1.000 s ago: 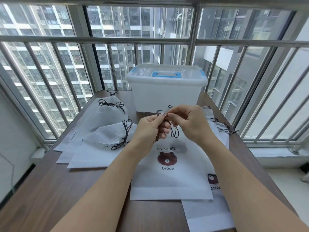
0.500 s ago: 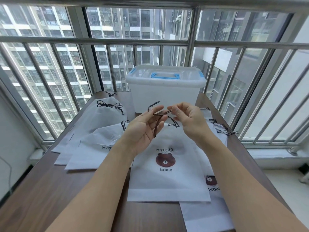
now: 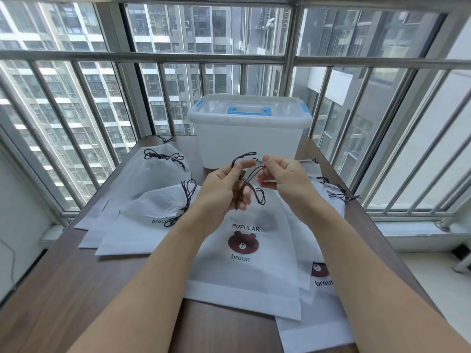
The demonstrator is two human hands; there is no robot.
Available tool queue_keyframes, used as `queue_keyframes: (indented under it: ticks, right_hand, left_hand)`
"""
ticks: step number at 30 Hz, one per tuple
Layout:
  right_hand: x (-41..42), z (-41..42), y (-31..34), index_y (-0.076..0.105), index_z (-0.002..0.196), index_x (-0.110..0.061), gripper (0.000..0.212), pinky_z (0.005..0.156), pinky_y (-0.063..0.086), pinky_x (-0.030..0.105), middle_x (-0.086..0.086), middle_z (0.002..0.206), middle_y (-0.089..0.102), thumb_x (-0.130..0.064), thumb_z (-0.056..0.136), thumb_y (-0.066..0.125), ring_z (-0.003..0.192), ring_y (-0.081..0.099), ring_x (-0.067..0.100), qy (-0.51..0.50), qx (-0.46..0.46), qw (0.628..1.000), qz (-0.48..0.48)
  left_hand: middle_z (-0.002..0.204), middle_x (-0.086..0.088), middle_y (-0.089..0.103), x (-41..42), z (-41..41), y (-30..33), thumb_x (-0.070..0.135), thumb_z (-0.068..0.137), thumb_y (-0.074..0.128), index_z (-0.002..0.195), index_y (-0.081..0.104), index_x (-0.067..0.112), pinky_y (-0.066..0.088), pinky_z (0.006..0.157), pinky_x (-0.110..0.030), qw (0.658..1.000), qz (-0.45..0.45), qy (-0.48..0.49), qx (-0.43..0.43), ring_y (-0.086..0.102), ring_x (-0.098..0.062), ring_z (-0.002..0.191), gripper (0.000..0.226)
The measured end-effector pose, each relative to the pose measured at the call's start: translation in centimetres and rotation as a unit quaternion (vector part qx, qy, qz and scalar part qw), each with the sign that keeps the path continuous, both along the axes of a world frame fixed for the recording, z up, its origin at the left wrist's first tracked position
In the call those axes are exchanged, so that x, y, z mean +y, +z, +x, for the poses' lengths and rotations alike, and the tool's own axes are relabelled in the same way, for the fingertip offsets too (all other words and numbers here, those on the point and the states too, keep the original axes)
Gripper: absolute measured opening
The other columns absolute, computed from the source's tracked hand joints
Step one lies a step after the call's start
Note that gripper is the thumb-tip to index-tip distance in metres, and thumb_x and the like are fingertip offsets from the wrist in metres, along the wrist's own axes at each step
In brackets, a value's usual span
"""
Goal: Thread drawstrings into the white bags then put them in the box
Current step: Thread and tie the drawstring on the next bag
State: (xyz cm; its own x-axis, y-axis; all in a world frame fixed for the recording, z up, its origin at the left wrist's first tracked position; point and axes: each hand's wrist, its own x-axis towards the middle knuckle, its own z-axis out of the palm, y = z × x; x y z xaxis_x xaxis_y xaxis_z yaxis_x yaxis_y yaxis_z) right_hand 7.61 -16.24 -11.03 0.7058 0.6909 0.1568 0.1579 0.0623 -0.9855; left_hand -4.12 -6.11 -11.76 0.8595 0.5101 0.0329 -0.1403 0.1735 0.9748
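We hold the dark drawstring (image 3: 248, 184) up above the bear-print bag (image 3: 244, 250), probably to sort its loops before threading. Our left hand (image 3: 224, 186) pinches one strand between thumb and forefinger; our right hand (image 3: 283, 178) pinches another. Behind the bag, the lidded storage box (image 3: 249, 133) waits closed. Strung bags (image 3: 153, 200) lie left of it, more bags (image 3: 328, 197) right.

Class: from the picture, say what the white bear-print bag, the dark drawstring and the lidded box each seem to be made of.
White bag: probably non-woven fabric, matte and slightly see-through.
Drawstring: thin dark cord, looks twisted and kinked.
Box: translucent, frosted-looking plastic; blue handle on lid.
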Motion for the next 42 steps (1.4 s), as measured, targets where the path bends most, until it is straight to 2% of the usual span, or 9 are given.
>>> queue_keyframes:
  ticks: [7,12,15,17,22,26,30,36,42]
  right_hand:
    - [-0.3,-0.2,0.1,0.062,0.082,-0.008,0.031,0.08,0.049,0.04,-0.001,0.069,0.067,-0.024,0.105,0.05,0.078,0.056,0.026,0.024,0.021,0.999,0.024]
    - [-0.5,-0.1,0.3,0.064,0.081,-0.013,0.022,0.089,0.053,0.041,0.0,0.079,0.073,-0.023,0.101,0.058,0.082,0.067,0.016,0.031,0.01,0.999,0.035]
    - [-0.6,-0.2,0.3,0.068,0.081,-0.01,0.019,0.095,0.052,0.045,0.014,0.091,0.075,-0.022,0.096,0.066,0.094,0.069,0.028,0.06,-0.017,0.997,0.038]
    - [-0.8,-0.3,0.3,0.072,0.077,-0.008,0.017,0.091,0.053,0.034,0.01,0.089,0.076,-0.017,0.091,0.072,0.095,0.071,0.021,0.077,-0.04,0.996,0.028]
    - [-1.1,-0.4,0.1,0.079,0.08,-0.008,0.008,0.076,0.055,0.026,0.007,0.078,0.076,-0.012,0.078,0.085,0.073,0.069,0.013,0.061,-0.111,0.992,-0.012]
    - [-0.9,-0.4,-0.2,0.065,0.085,0.0,0.027,0.073,0.056,0.045,0.028,0.072,0.06,0.0,0.07,0.087,0.071,0.059,0.021,0.046,-0.088,0.995,0.027]
    - [-0.9,0.0,0.0,0.061,0.11,-0.004,0.043,0.061,0.045,0.025,0.013,0.071,0.044,0.009,0.075,0.08,0.061,0.045,0.016,0.041,-0.057,0.997,0.019]
    - [-0.8,0.4,-0.3,0.073,0.104,-0.01,0.02,0.059,0.037,0.029,-0.006,0.052,0.033,-0.002,0.085,0.075,0.052,0.034,0.013,0.042,-0.077,0.996,-0.016]
    - [-1.0,-0.1,0.2,0.073,0.106,-0.008,0.02,0.057,0.036,0.024,0.015,0.067,0.064,-0.022,0.095,0.063,0.05,0.039,0.012,0.105,-0.054,0.992,-0.044]
  left_hand:
    - [0.107,-0.011,0.075,0.4,-0.7,0.8,0.031,0.108,0.037,0.126,0.063,0.019,0.053,0.053,-0.015,0.973,-0.218,-0.067,-0.021,0.073,-0.013,0.08,0.034]
    - [0.112,-0.014,0.073,0.9,-0.7,0.6,0.031,0.107,0.04,0.127,0.062,0.018,0.054,0.054,-0.015,0.956,-0.282,-0.073,-0.044,0.074,-0.014,0.085,0.033]
    - [0.114,-0.015,0.07,1.2,-0.7,0.5,0.027,0.105,0.043,0.127,0.063,0.016,0.055,0.055,-0.017,0.942,-0.32,-0.072,-0.069,0.073,-0.017,0.087,0.031]
    - [0.117,-0.017,0.068,1.4,-0.6,0.4,0.024,0.104,0.046,0.126,0.063,0.015,0.056,0.056,-0.018,0.936,-0.334,-0.066,-0.085,0.072,-0.017,0.086,0.029]
    - [0.109,-0.013,0.072,1.5,-0.7,0.7,0.028,0.107,0.043,0.121,0.064,0.017,0.056,0.059,-0.017,0.947,-0.297,-0.06,-0.105,0.071,-0.015,0.083,0.028]
    - [0.09,-0.016,0.071,0.8,-0.4,0.8,0.028,0.108,0.037,0.117,0.064,0.011,0.059,0.065,-0.022,0.983,-0.146,0.006,-0.108,0.069,-0.019,0.076,0.033]
    - [0.083,-0.015,0.071,0.2,-0.2,0.5,0.026,0.108,0.039,0.113,0.067,0.01,0.059,0.069,-0.027,0.991,-0.01,0.065,-0.12,0.071,-0.023,0.077,0.033]
    - [0.086,-0.012,0.073,0.1,-0.2,0.3,0.027,0.108,0.037,0.111,0.067,0.012,0.059,0.081,-0.036,0.989,0.023,0.071,-0.124,0.071,-0.024,0.08,0.033]
    - [0.092,-0.011,0.074,-0.4,-0.2,0.4,0.026,0.108,0.036,0.11,0.066,0.011,0.057,0.087,-0.044,0.989,0.027,0.066,-0.13,0.072,-0.024,0.085,0.034]
